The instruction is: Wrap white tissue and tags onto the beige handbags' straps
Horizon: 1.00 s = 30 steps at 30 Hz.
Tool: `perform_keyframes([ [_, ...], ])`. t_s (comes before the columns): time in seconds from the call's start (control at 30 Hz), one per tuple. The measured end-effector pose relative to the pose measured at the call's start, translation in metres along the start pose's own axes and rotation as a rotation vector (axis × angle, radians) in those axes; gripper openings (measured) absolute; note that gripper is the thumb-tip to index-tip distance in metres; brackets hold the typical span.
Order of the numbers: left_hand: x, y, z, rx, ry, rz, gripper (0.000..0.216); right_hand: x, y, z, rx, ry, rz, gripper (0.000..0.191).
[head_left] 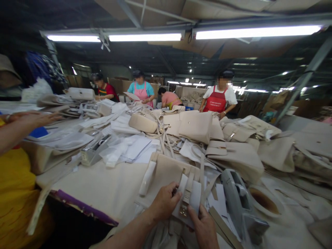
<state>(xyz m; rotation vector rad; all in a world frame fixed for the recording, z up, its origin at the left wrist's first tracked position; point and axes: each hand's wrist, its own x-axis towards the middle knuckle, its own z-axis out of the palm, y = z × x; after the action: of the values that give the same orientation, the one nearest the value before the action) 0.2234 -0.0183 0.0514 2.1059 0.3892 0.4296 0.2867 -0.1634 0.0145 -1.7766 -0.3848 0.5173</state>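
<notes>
A beige handbag (166, 166) lies in front of me, with a buckled strap (188, 186) and gold metal fittings on it. White paper (195, 194) sits under and beside the strap. My left hand (164, 200) is closed, thumb and forefinger pinched at the left edge of the white paper strip. My right hand (203, 224) grips the lower right edge of the paper and bag, its thumb on top near the gold fittings. Part of the bag's lower end is hidden by my hands. A white-wrapped handle (147, 178) lies at the bag's left side.
A grey tape dispenser (234, 193) stands close on my right, another dispenser (94, 150) to the left. Beige bags (195, 126) and white paper (137, 148) are heaped across the table (103, 185). A co-worker's arm (28, 126) reaches in at left; several people work beyond.
</notes>
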Motion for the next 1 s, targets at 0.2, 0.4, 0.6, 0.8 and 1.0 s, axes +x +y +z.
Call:
perform_keyframes([
  [0.2,0.004,0.001,0.007,-0.001,0.023,-0.01,0.017,0.005,0.004,0.002,-0.03,0.072,-0.089,0.036],
  [0.4,-0.002,0.003,0.006,-0.122,-0.023,-0.02,0.021,0.0,0.004,0.002,-0.017,0.009,-0.036,0.035],
  [0.6,0.011,0.0,0.012,-0.476,-0.091,-0.308,0.035,0.002,0.005,-0.001,-0.11,0.031,-0.075,0.036],
  [0.8,0.017,-0.001,0.024,-0.369,-0.023,-0.275,0.022,0.004,0.008,0.001,-0.111,0.028,-0.093,0.034],
  [1.0,0.018,-0.001,0.029,-0.21,-0.003,-0.219,0.038,0.001,0.001,0.001,-0.188,0.052,-0.181,0.029],
])
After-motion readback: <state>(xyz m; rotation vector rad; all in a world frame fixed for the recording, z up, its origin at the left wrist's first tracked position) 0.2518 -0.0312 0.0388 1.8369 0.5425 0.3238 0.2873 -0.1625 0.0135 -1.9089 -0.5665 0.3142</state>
